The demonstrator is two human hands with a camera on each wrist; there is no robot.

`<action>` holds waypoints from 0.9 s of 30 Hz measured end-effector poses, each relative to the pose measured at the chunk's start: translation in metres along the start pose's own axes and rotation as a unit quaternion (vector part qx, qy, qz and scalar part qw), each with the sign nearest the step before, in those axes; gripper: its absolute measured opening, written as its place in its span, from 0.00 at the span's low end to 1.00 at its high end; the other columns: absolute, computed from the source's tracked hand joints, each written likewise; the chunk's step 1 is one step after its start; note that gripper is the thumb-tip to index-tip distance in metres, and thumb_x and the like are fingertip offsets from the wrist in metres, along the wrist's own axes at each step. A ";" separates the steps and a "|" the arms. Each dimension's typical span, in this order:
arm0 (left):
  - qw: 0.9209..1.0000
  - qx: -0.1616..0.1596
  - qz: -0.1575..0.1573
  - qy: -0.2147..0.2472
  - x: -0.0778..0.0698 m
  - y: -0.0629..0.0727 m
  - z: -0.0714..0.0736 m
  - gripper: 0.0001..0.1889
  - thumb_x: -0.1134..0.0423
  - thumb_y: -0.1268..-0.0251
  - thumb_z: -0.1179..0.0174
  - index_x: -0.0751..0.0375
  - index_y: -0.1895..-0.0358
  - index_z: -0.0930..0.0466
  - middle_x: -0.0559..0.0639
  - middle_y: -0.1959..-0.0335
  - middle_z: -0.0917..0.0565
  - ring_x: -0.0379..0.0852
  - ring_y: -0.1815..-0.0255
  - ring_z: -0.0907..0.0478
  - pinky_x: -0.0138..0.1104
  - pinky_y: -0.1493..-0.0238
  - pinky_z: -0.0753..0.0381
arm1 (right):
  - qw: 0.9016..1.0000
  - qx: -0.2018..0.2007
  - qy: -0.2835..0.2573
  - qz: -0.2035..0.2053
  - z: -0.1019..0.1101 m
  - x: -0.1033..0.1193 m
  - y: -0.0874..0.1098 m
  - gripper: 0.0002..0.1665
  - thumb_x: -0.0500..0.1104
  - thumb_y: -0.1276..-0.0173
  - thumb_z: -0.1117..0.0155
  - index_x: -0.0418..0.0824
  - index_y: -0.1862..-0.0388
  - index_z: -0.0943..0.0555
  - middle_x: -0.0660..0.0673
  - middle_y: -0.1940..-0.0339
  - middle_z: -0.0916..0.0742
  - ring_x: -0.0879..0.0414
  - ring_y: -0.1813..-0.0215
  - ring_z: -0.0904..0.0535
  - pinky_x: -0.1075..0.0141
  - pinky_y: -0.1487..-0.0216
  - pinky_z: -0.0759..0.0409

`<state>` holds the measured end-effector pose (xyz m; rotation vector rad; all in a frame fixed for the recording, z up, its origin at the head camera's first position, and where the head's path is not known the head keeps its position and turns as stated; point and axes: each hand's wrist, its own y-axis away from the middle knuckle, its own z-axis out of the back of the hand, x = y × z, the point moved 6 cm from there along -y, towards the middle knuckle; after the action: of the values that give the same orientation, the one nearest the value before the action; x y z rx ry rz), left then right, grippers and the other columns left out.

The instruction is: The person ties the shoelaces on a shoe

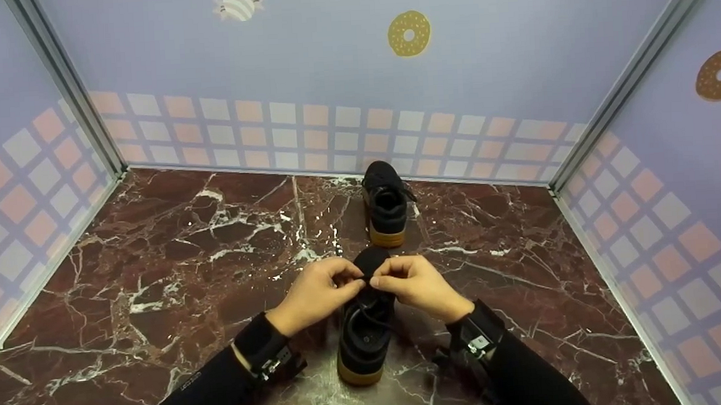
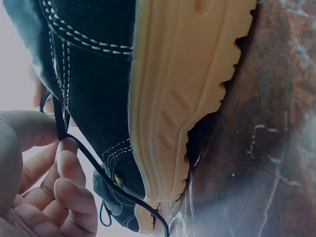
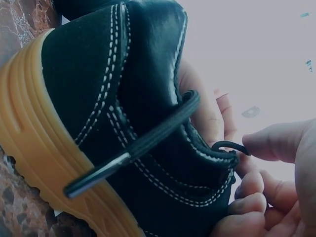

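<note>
A black shoe (image 1: 362,357) with white stitching and a tan sole sits on the floor between both hands, heel toward me. Over its front part, my left hand (image 1: 316,291) and right hand (image 1: 423,285) meet almost fingertip to fingertip. In the left wrist view, thumb and index finger pinch a black shoelace (image 2: 106,175), whose free length hangs down past the sole. My right hand (image 3: 276,182) pinches a small bend of lace at the shoe's opening. A lace end with a shiny tip (image 3: 98,173) hangs over the side.
A matching shoe (image 1: 387,210) stands just ahead, toe toward the back wall (image 1: 303,57). Patterned panels enclose the left, back and right of the dark red marbled floor (image 1: 175,311). A black band (image 1: 263,343) circles the left wrist, another band (image 1: 478,332) the right.
</note>
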<state>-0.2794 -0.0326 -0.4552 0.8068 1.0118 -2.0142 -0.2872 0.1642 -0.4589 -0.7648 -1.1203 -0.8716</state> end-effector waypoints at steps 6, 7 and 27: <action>1.000 -0.010 -0.011 -0.002 -0.001 0.001 0.002 0.03 0.66 0.28 0.26 0.58 0.55 0.08 0.44 0.60 0.11 0.41 0.61 0.16 0.34 0.57 0.15 | 1.000 0.016 0.010 0.007 0.005 0.001 0.001 0.10 0.43 0.21 0.26 0.36 0.55 0.09 0.52 0.76 0.19 0.63 0.80 0.34 0.71 0.78 0.35; 1.000 -0.010 -0.012 -0.002 -0.001 0.001 0.002 0.03 0.67 0.28 0.26 0.59 0.55 0.08 0.44 0.60 0.11 0.41 0.61 0.16 0.34 0.57 0.14 | 1.000 0.021 0.013 0.008 0.006 0.001 0.001 0.10 0.44 0.21 0.26 0.37 0.55 0.09 0.53 0.76 0.20 0.63 0.81 0.34 0.71 0.78 0.35; 1.000 -0.005 -0.019 0.001 -0.002 0.002 0.003 0.07 0.68 0.27 0.28 0.58 0.50 0.08 0.45 0.57 0.10 0.42 0.59 0.15 0.36 0.54 0.13 | 0.951 0.174 0.225 0.122 -0.004 0.032 0.022 0.04 0.47 0.24 0.20 0.48 0.57 0.06 0.57 0.63 0.13 0.64 0.65 0.20 0.69 0.62 0.23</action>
<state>-0.2779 -0.0353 -0.4531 0.7904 1.0445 -2.0384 -0.2597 0.1649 -0.4309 -0.3726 -0.7237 -0.5765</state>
